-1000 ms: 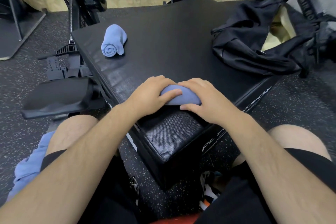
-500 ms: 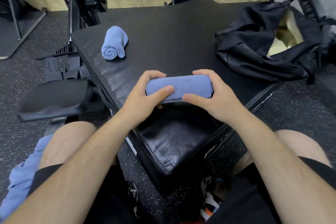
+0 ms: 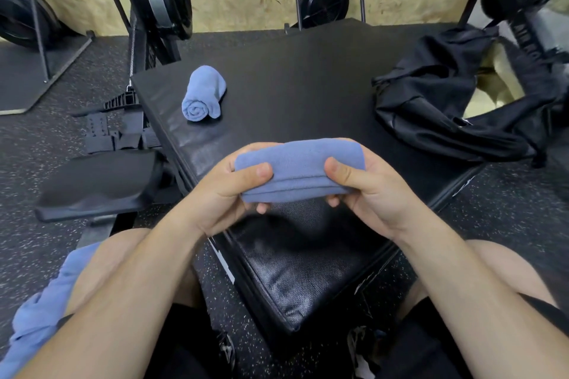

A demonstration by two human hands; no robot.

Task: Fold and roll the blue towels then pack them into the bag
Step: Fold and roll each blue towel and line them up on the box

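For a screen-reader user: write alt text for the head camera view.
The left hand and right hand grip the ends of a rolled blue towel over a black padded box. A second rolled towel lies at the box's far left, a black bag on its right side, and a loose blue towel by the left thigh.

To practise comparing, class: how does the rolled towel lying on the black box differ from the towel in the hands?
The lying towel rests untouched on the black box; the held towel is gripped by left hand and right hand. The lying towel shows its spiral end; the held towel shows its side. Both are blue rolls.
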